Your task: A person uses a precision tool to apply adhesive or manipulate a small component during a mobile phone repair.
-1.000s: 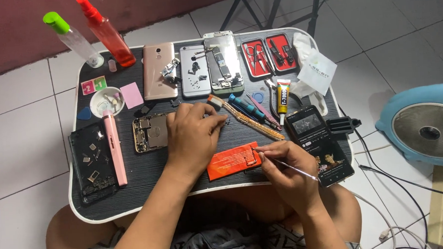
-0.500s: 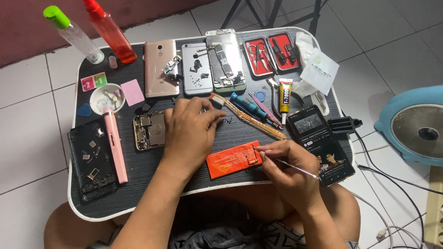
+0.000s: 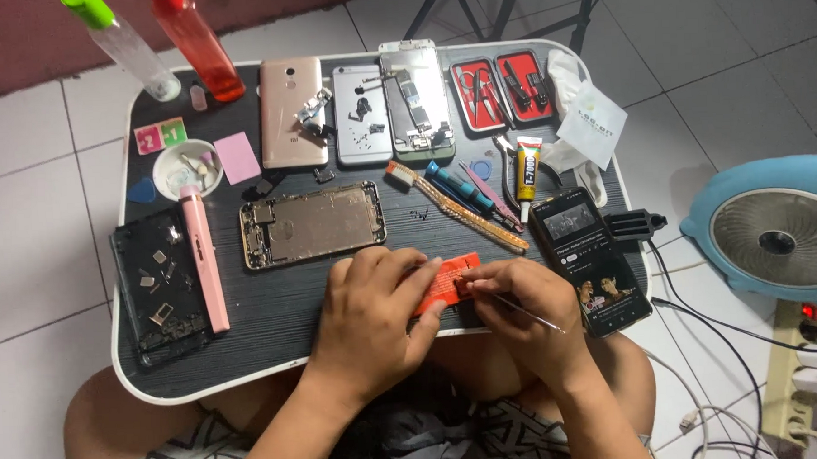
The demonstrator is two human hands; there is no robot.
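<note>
Desk (image 3: 277, 356): small, dark wood-grain top, white rim, rounded corners; stands over white floor tiles (image 3: 28, 234).

Back row: clear bottle with green cap (image 3: 123, 45), red bottle (image 3: 194, 42), gold phone back (image 3: 291, 111), silver phone back (image 3: 362, 113), opened phone with parts (image 3: 415, 101), red tool case (image 3: 503, 89), white pouch (image 3: 590, 114).

Left: white dish (image 3: 185, 169), pink square (image 3: 238, 158), pink pen-shaped tool (image 3: 206, 259), black tray of small parts (image 3: 157, 288).

Centre: bare phone frame (image 3: 313, 224), toothbrush (image 3: 458, 208).

Right: glue tube (image 3: 526, 167), lit phone (image 3: 589, 259).

Front: orange card (image 3: 446, 281).
</note>
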